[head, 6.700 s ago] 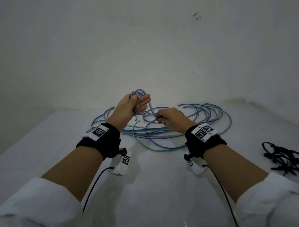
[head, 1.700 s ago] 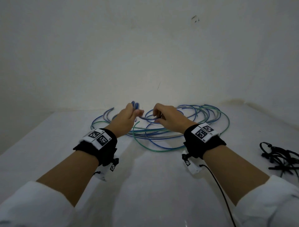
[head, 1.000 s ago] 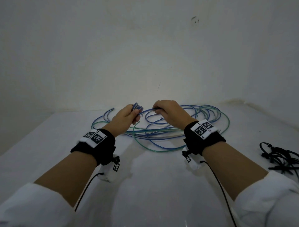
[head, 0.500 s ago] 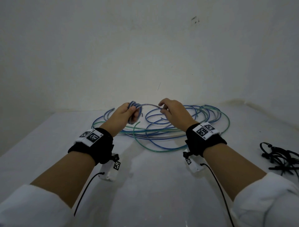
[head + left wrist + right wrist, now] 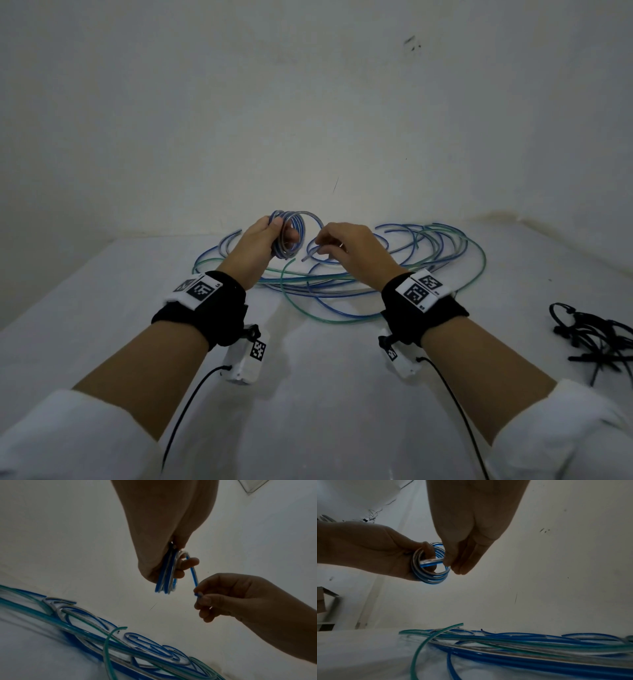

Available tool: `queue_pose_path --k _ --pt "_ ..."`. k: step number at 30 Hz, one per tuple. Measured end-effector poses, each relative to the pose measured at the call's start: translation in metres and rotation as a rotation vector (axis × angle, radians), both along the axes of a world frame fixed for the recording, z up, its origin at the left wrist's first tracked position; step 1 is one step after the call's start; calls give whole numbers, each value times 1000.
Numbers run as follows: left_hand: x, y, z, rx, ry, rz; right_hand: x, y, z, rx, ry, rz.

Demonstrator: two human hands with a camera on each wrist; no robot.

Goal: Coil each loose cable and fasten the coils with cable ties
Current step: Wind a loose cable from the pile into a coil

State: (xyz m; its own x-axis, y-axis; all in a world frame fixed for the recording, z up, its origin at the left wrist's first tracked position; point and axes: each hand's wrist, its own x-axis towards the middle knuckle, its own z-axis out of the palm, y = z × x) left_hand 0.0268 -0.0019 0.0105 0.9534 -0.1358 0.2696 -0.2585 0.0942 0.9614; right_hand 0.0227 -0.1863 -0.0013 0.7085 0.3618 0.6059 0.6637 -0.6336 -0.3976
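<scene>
Blue-and-clear coil (image 5: 288,234) gripped in left hand (image 5: 260,245), held above table (image 5: 325,394). Right hand (image 5: 346,248) pinches coil's free end (image 5: 197,594) just beside it. Loose blue and green cables (image 5: 394,274) sprawl on table behind hands. Black cable ties (image 5: 596,337) piled far right.

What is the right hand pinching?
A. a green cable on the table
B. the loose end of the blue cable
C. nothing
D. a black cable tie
B: the right hand pinches the loose end of the blue cable, which runs from the coil in the left hand.
</scene>
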Motion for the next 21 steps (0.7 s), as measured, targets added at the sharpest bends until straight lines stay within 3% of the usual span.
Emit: queue_pose_path --k 11,15,21 --pt "-7 -17 -3 -73 19 -104 1 15 -6 178 -103 6" --pt "-8 -19 -6 -16 2 -122 0 20 -3 273 83 -24" --pt "-10 -17 -8 255 -102 -112 -2 22 -3 398 297 48"
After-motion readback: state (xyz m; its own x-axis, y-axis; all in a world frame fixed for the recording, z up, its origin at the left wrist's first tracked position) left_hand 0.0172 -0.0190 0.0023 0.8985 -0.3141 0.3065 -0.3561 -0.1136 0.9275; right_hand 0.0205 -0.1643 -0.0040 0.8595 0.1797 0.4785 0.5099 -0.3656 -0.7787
